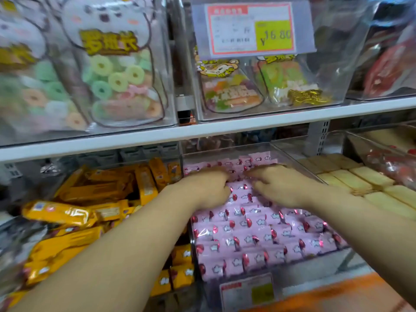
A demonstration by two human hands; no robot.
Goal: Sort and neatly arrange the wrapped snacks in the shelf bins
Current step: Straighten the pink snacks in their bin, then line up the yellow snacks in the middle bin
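A clear shelf bin on the lower shelf holds several rows of pink wrapped snacks. Both my hands reach into the back half of this bin. My left hand lies palm down on the pink packs, fingers bent over them toward the middle. My right hand lies beside it, fingers pointing left and curled onto the same packs. The fingertips of both hands nearly meet. Whether either hand actually holds a pack is hidden under the fingers.
Left of the pink bin lies a jumbled pile of yellow wrapped bars. To the right is a bin of pale yellow packs. The white shelf board above carries bins of gummy bags and a price tag.
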